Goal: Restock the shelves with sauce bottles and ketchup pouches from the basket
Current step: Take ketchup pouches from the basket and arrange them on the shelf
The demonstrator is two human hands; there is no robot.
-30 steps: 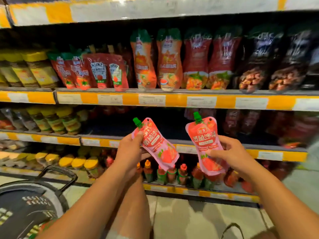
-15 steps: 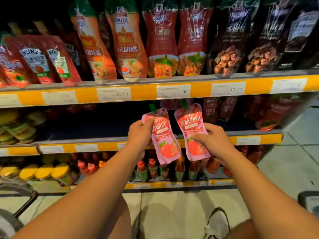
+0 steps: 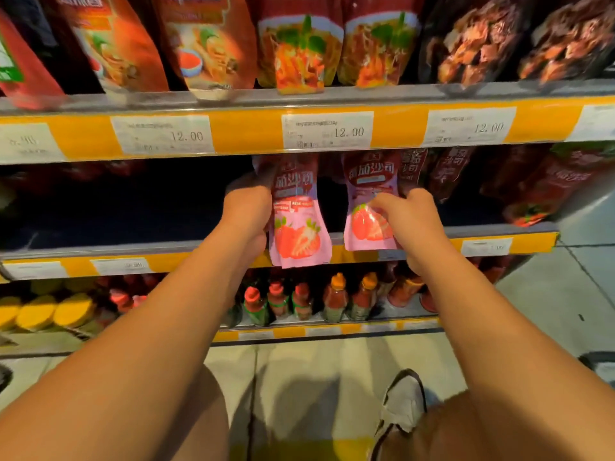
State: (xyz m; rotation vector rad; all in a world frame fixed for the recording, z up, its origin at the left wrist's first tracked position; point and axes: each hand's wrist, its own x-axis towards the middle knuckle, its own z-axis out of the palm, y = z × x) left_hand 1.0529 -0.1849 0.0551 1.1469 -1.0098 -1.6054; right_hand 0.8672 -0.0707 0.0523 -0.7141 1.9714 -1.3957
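1. Ketchup in two pink-and-red soft pouches printed with tomato halves is what I have in my hands, one pouch each, both held up at the front of the middle shelf.
2. My left hand grips the left pouch by its left edge, fingers curled round it; its bottom hangs down over the yellow shelf-edge strip.
3. My right hand pinches the right pouch at its right side, fingertips on the tomato picture; its bottom edge sits at the shelf lip.
4. Both pouch tops reach up behind the upper shelf's yellow price rail, so the spouts are hidden.
5. Just right of my right hand, dark red pouches of the same kind stand on that shelf.
6. Above, tall sauce pouches stand in a row.
7. Below, small sauce bottles with red and orange caps line the bottom shelf, with yellow-lidded jars to the left.
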